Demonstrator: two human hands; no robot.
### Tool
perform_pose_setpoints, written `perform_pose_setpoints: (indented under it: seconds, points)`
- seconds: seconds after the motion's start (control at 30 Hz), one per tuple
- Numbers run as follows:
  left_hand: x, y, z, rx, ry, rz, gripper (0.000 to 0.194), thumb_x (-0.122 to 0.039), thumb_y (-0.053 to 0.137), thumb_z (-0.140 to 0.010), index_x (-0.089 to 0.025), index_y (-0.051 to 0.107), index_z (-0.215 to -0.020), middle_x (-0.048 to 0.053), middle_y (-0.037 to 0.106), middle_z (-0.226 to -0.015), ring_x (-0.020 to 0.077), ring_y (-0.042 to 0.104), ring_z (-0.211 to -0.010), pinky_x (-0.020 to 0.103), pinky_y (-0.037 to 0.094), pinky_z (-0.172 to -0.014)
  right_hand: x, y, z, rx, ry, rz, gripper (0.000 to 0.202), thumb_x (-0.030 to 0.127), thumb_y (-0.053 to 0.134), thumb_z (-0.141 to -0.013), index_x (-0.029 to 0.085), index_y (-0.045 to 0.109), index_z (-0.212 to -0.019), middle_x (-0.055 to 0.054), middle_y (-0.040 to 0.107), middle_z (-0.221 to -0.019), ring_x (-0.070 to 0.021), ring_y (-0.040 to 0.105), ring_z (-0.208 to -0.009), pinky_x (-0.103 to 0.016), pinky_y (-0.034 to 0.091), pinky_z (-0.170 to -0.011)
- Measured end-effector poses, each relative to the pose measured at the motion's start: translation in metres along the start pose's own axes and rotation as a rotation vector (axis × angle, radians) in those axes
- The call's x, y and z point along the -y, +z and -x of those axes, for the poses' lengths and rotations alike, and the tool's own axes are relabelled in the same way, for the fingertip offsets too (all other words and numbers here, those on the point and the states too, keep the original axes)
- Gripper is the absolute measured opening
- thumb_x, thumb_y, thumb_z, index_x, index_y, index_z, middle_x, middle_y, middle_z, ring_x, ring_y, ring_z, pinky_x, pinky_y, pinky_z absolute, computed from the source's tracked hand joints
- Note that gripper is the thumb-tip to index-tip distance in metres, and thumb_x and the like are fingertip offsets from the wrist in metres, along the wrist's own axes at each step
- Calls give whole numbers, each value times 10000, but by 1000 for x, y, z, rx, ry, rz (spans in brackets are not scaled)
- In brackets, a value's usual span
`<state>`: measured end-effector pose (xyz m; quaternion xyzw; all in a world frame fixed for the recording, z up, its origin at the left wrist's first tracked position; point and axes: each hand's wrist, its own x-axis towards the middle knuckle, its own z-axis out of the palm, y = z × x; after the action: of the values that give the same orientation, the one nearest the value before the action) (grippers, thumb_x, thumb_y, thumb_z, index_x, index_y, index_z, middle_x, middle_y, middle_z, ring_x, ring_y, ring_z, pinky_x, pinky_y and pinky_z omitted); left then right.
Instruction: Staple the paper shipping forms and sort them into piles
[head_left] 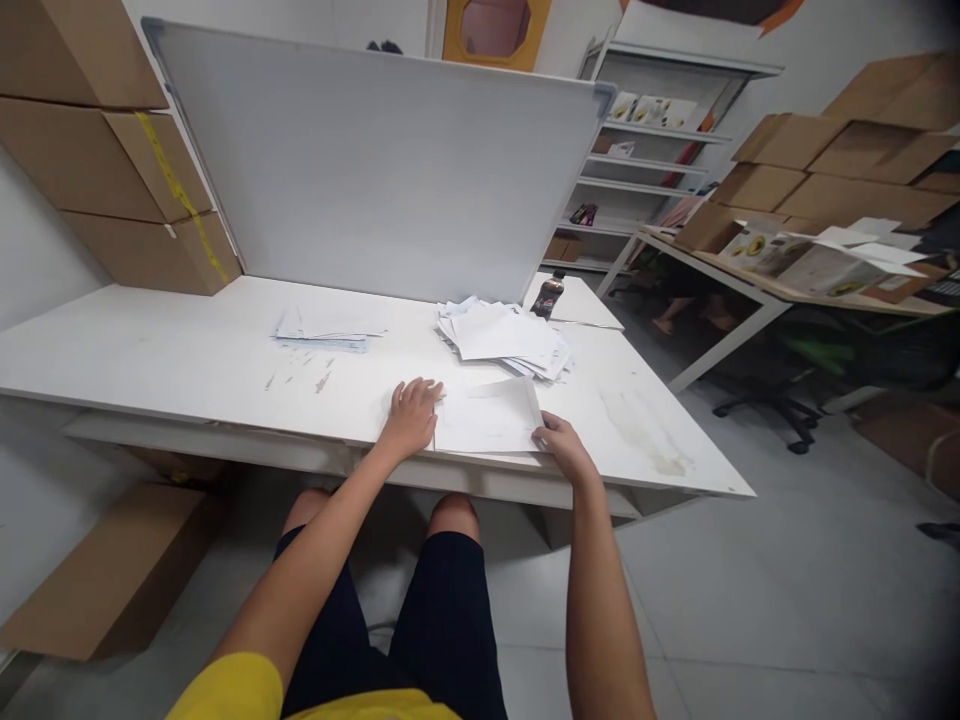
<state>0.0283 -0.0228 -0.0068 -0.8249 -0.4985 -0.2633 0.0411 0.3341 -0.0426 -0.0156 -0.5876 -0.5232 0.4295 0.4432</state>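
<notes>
A white sheet of paper [487,418] lies at the front edge of the white table [187,350], and a narrow strip along its right side looks folded. My right hand [564,445] pinches that right edge between thumb and fingers. At the sheet's left edge, my left hand [411,415] rests on the tabletop with its fingers stretched out. Just behind the sheet is a loose, messy stack of papers [506,335]. Farther left sits a smaller pile of papers [322,332], with small scraps [322,382] scattered in front of it.
A large whiteboard [382,170] stands along the table's back. A dark bottle [548,296] is behind the paper stack. Cardboard boxes [135,180] are piled at the left, and another box [112,570] lies on the floor. At the right are a second table [720,270] and a wheeled chair [795,405].
</notes>
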Motion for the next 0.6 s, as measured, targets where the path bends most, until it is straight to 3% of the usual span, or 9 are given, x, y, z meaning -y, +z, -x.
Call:
perform_pose_setpoints:
  seconds: [0.07, 0.2, 0.43, 0.6]
  points:
    - [-5, -3, 1, 35, 69, -31, 519, -206, 471, -878, -183, 442, -1396, 128, 496, -1378, 288, 376, -1324, 479, 208, -1149, 0, 0, -1, 12, 15, -36, 392, 260, 515, -567, 154, 674, -908, 0, 652, -760, -190, 532, -721, -256, 383, -640]
    - [-5, -6, -1, 60, 48, -12, 463, -200, 463, -876, -199, 508, -1336, 125, 540, -1303, 280, 442, -1236, 446, 327, -1047, 1, 0, -3, 5, 34, -106, 427, 263, 543, -560, 153, 686, -947, -16, 685, -804, -201, 569, -756, -255, 410, -652]
    - [-1, -2, -10, 63, 20, 47, 394, -163, 466, -860, -215, 597, -1228, 105, 589, -1155, 261, 491, -1132, 423, 364, -969, 2, 3, 3, -25, 52, -119, 547, 304, 587, -576, 146, 665, -1095, -46, 710, -889, -221, 617, -809, -279, 463, -705]
    - [-2, -3, -11, 97, 20, 13, 373, -125, 459, -842, -215, 627, -1162, 106, 594, -1075, 266, 497, -1095, 425, 377, -906, 15, 5, -5, 46, 51, 2, 468, 311, 545, -573, 135, 691, -980, -31, 688, -771, -222, 605, -730, -290, 460, -645]
